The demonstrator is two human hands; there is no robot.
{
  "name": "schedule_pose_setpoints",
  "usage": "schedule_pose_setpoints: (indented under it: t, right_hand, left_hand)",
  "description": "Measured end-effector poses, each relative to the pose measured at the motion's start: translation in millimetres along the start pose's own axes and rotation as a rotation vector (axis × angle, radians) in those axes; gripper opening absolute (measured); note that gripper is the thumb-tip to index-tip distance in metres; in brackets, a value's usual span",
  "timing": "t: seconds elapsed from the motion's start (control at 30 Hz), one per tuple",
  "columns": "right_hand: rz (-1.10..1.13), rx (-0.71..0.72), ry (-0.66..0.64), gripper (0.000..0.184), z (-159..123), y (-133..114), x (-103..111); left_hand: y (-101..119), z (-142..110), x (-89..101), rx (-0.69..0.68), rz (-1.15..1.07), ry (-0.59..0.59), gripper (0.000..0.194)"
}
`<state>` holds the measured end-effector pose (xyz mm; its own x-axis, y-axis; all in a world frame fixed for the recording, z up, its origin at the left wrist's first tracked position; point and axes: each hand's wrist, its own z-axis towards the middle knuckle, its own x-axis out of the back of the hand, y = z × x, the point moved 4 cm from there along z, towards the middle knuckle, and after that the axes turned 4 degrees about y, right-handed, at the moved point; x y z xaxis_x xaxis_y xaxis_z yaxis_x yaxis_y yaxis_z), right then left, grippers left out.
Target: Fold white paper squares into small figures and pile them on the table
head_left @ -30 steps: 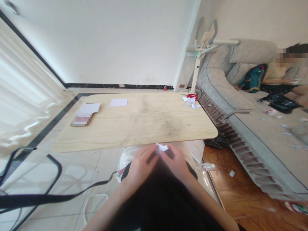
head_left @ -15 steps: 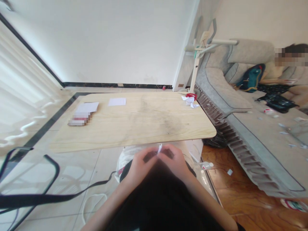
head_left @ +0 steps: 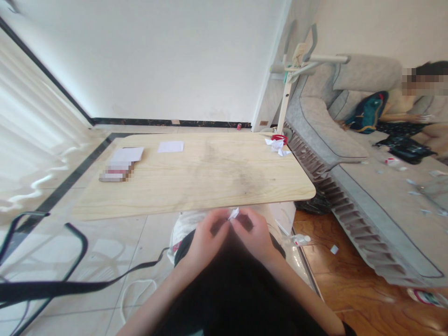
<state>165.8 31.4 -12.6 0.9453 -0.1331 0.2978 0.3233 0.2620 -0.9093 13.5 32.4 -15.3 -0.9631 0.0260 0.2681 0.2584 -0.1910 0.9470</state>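
Both my hands meet just below the near edge of the light wooden table (head_left: 196, 182). My left hand (head_left: 205, 240) and my right hand (head_left: 255, 235) pinch a small folded piece of white paper (head_left: 233, 213) between their fingertips. Only a corner of the paper shows above my fingers; the rest is hidden. My dark clothing fills the space under my wrists.
On the table lie white sheets (head_left: 128, 154), another sheet (head_left: 170, 147), a blurred flat item (head_left: 115, 171) and crumpled paper with a red object (head_left: 278, 142). A grey sofa (head_left: 350, 154) with a seated person (head_left: 416, 107) stands right. Black straps (head_left: 70, 275) lie left.
My hands stay together at the table edge. The visible white paper has shrunk from a wider flap to a small corner between my fingertips, turned a little.
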Motion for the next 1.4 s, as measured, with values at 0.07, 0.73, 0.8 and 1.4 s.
schedule_pose_setpoints:
  t: [0.07,0.73,0.8,1.4]
  right_hand:
    - [-0.107,0.065,0.029,0.006,-1.1,-2.9,-0.9]
    - [-0.346,0.272,0.066,0.013,-1.3,-8.0,-5.3]
    - [-0.336,0.286,0.099,0.014,-1.8,-8.1,-4.8]
    - [-0.324,0.370,0.103,0.015,8.3,-18.9,-9.2]
  left_hand:
    - [1.6,-0.6,-1.4,-0.077,0.127,0.018,0.025]
    - [5.1,3.3,-7.5,-0.350,0.622,0.011,0.012]
    - [5.6,3.9,-6.9,-0.335,0.608,0.029,0.011]
    - [4.3,2.7,-3.4,-0.432,0.623,0.143,0.018]
